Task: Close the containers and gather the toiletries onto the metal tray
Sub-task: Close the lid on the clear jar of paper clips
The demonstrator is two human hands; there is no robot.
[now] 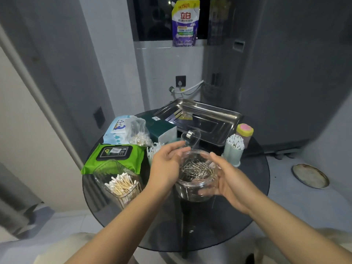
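A clear jar of paper clips (pixel 196 178) is lifted slightly over the round table's middle. My right hand (pixel 228 178) grips its right side, thumb on the rim and fingers under the base. My left hand (pixel 165 164) lies along the jar's left side with fingers spread, the tips close to a clear lid with a metal knob (pixel 190 137) that stands just behind the jar. The jar's mouth is uncovered. The metal tray (pixel 224 115) sits at the table's far side with a small yellow-labelled item inside.
On the left are a green wipes pack (pixel 114 157), an open clear box of cotton swabs (pixel 122 184), a bag of swabs (pixel 140 138), a blue tissue pack (pixel 118 128) and a dark green box (pixel 162 128). A pale green swab holder (pixel 234 149) and a yellow-lidded jar (pixel 244 132) stand right.
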